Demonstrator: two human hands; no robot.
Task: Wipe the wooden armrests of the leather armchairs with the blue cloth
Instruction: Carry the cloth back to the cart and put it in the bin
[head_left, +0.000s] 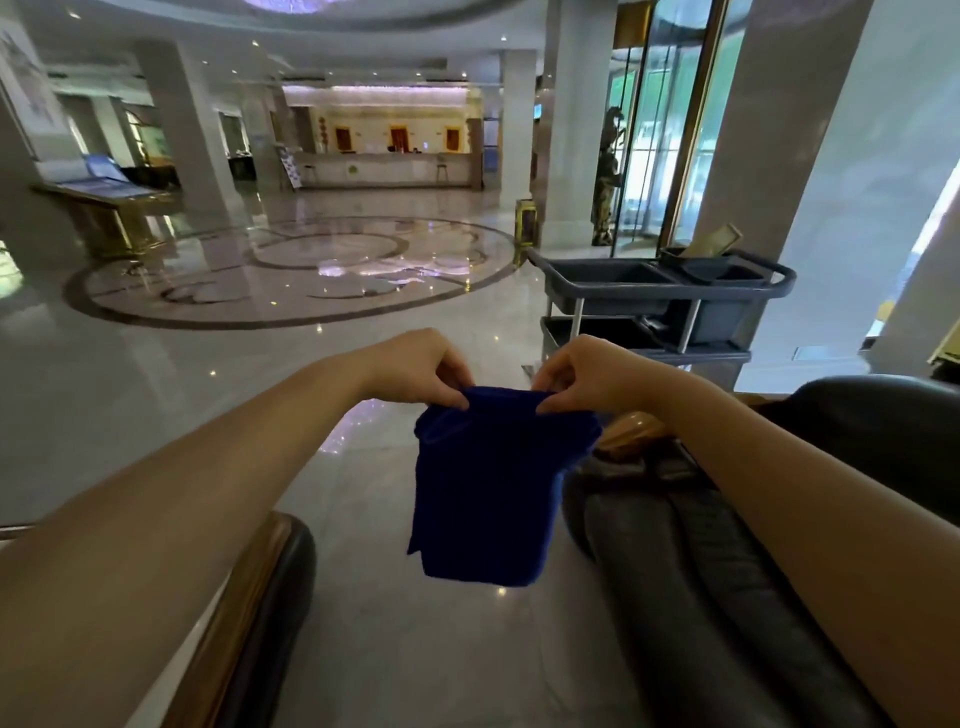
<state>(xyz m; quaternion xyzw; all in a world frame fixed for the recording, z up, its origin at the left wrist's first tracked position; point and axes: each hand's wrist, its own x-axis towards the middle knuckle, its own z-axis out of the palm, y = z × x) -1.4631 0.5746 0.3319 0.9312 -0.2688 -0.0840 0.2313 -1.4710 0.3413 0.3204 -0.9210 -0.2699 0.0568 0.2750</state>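
Note:
A dark blue cloth (493, 488) hangs folded in the air in front of me. My left hand (421, 369) pinches its top left edge and my right hand (587, 371) pinches its top right edge. A dark leather armchair (857, 436) stands at the right, and its rounded wooden armrest (631, 428) shows just behind the cloth's right side. A second leather armchair (280, 587) with a wooden armrest (244, 587) sits at the lower left, partly under my left forearm.
A grey cleaning cart (670, 301) with tubs stands behind the right armchair. Glossy marble floor (291, 291) stretches ahead to a reception desk (384, 169). White columns and a revolving glass door (670, 119) rise at the right.

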